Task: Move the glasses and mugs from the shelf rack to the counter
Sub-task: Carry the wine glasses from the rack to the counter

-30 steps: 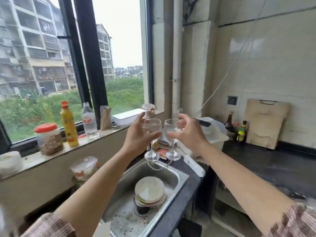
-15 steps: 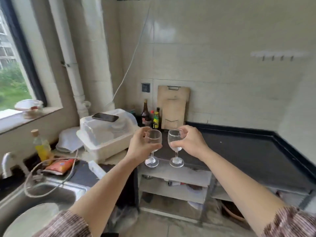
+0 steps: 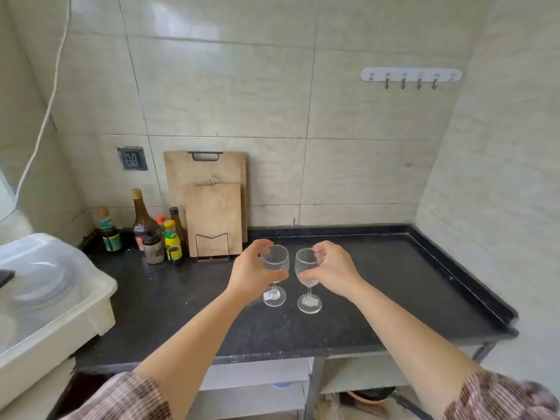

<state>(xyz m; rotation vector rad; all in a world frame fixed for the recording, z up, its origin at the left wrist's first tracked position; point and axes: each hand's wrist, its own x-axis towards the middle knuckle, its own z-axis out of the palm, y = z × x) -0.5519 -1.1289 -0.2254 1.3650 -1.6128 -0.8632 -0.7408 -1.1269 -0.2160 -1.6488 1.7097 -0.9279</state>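
Two clear stemmed wine glasses are upright over the black counter (image 3: 378, 298), side by side and close together. My left hand (image 3: 250, 274) is wrapped around the bowl of the left wine glass (image 3: 275, 260). My right hand (image 3: 331, 272) grips the bowl of the right wine glass (image 3: 304, 265). Both glass feet are at or just above the counter surface near its middle; I cannot tell whether they touch it. The shelf rack is out of view.
Several sauce bottles (image 3: 157, 234) and two wooden cutting boards (image 3: 212, 207) stand at the back left against the tiled wall. A white plastic dish bin (image 3: 54, 301) sits at the left. A hook rail (image 3: 410, 75) hangs on the wall. Shelves lie below the counter edge.
The view has swung from the window and sink to the right, onto the black counter. Both hands carried the glasses along and lowered them to the counter's middle.
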